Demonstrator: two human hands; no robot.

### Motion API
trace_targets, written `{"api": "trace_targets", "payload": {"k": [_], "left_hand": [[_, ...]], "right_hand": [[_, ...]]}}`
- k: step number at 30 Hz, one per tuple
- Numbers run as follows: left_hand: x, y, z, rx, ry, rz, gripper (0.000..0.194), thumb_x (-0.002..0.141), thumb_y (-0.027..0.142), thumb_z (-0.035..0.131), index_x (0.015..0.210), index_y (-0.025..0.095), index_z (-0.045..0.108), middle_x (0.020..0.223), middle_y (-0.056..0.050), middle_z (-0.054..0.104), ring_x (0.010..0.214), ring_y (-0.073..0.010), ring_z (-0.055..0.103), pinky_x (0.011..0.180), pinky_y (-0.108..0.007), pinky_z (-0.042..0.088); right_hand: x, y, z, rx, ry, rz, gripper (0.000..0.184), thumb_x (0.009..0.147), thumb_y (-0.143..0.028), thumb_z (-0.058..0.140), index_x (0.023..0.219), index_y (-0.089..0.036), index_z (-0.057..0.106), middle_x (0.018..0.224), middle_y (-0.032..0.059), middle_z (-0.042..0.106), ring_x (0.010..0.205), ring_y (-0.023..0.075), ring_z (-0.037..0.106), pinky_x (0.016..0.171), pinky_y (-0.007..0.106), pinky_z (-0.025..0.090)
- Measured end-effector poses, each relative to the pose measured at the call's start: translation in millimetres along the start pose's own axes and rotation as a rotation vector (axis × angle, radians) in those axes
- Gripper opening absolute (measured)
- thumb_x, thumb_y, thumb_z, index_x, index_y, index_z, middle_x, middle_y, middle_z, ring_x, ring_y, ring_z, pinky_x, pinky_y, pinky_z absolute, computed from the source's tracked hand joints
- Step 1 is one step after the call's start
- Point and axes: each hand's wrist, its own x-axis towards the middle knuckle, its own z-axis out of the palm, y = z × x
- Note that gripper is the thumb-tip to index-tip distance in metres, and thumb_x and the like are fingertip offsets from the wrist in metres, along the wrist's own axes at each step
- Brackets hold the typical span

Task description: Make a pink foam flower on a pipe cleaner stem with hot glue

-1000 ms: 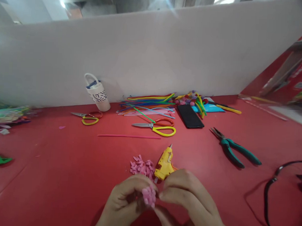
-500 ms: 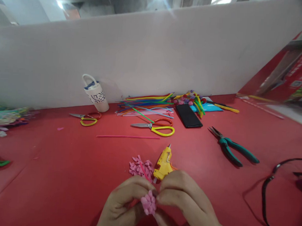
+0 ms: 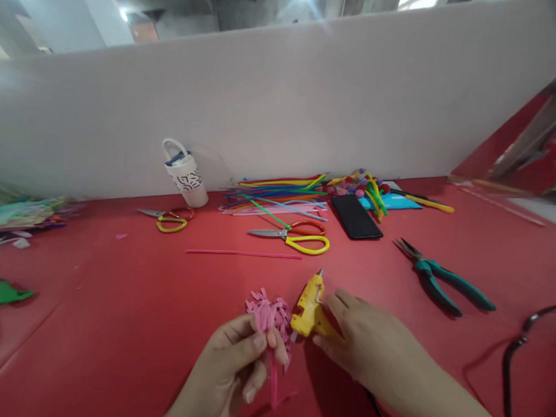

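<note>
Between its thumb and fingers, my left hand (image 3: 229,360) pinches a pink fuzzy flower (image 3: 264,317) with its petals pointing up and away. A pink stem (image 3: 273,383) hangs below the fingers toward me. My right hand (image 3: 373,342) is closed round the handle of a yellow hot glue gun (image 3: 309,307), which lies on the table with its nozzle pointing away. Just behind the flower is a heap of short pink pieces (image 3: 282,313), partly hidden by the left hand.
A pink pipe cleaner (image 3: 243,254) and scissors (image 3: 306,243) lie farther off. Green-handled pliers (image 3: 445,280) and a black cable (image 3: 508,366) are to the right. Toward the back wall stand a white cup (image 3: 187,177), colourful pipe cleaners (image 3: 273,196) and a black phone (image 3: 357,217).
My right hand has left the flower and moved right onto the glue gun's handle. My left hand alone holds the flower, now tipped away from me, with its stem toward me.
</note>
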Motion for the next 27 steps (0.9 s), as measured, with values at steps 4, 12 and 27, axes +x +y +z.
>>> {"api": "trace_targets", "payload": {"k": [4,12,27], "left_hand": [[2,1,-2.2,-0.024,0.03,-0.017,0.013,0.075,0.021,0.065,0.067,0.011,0.062,0.064,-0.003,0.065,0.03,0.004,0.033,0.032,-0.009,0.02],[5,5,-4.5,-0.073,0.104,-0.005,0.011,0.076,0.018,0.063,0.067,0.011,0.061,0.06,0.001,0.061,0.033,0.0028,0.034,0.034,-0.008,0.026],[10,3,-8.1,-0.101,0.197,0.068,0.009,0.072,0.019,0.068,0.069,0.012,0.063,0.051,0.005,0.055,0.034,0.0011,0.037,0.035,-0.009,0.028]], "right_hand": [[0,-2,10,0.027,-0.106,0.031,0.021,0.062,0.0,0.05,0.076,-0.016,0.053,0.073,0.0049,0.056,0.055,0.0177,0.056,0.046,0.025,0.024],[1,-9,-17,0.422,0.32,-0.07,0.014,0.073,-0.008,0.048,0.076,-0.021,0.044,0.076,0.0018,0.052,0.053,0.014,0.052,0.044,0.025,0.036],[-17,-32,-10,0.485,0.551,-0.297,0.018,0.088,-0.032,0.047,0.076,-0.023,0.058,0.062,0.0023,0.057,0.055,0.0176,0.058,0.045,0.027,0.046]]}}
